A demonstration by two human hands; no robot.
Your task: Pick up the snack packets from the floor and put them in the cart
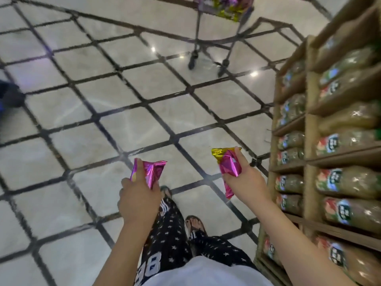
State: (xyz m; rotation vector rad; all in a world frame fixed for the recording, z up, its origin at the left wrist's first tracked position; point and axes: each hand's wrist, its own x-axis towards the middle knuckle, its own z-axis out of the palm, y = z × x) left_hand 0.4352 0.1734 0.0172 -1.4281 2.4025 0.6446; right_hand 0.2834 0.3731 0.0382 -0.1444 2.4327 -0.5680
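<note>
My left hand (138, 198) grips a shiny pink snack packet (155, 172) above the tiled floor. My right hand (245, 178) holds a pink packet with a gold end (228, 165), raised a little higher and to the right. The metal cart (218, 36) stands far ahead at the top of the view, its basket holding several pink and gold packets (226, 7). Both hands are well short of the cart. No loose packets show on the floor.
Wooden shelves (309, 141) stacked with bagged goods run along the right side, close to my right arm. Grey floor tiles (123, 100) with dark lines stretch ahead. A dark blue object (10, 96) sits at the left edge. My sandalled feet (193, 223) are below.
</note>
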